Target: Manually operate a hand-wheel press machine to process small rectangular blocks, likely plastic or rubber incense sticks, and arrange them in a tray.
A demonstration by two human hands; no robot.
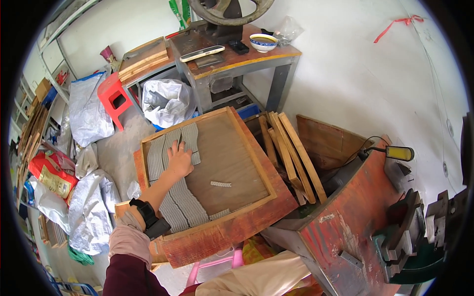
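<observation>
My left hand (179, 161) reaches in from the lower left, with a black band and device on the wrist. Its fingers are apart and rest on rows of small grey ridged strips (186, 202), gripping nothing that I can see. The strips lie packed in columns along the left side of a shallow wood-framed tray (247, 163). One loose strip (220, 184) sits by itself on the tray's bare bottom, and a short strip (219, 214) lies by the near rim. Under the tray is a reddish wooden board (232, 240). My right hand is out of view.
Wooden slats (298, 158) lean in an open bin to the right, beside a reddish bench (340, 222) with a lamp (399, 153). Behind stands a table (232, 61) carrying a phone (202, 53), a bowl (263, 43) and a handwheel (232, 18). A red stool (112, 96) and sacks (91, 207) are left.
</observation>
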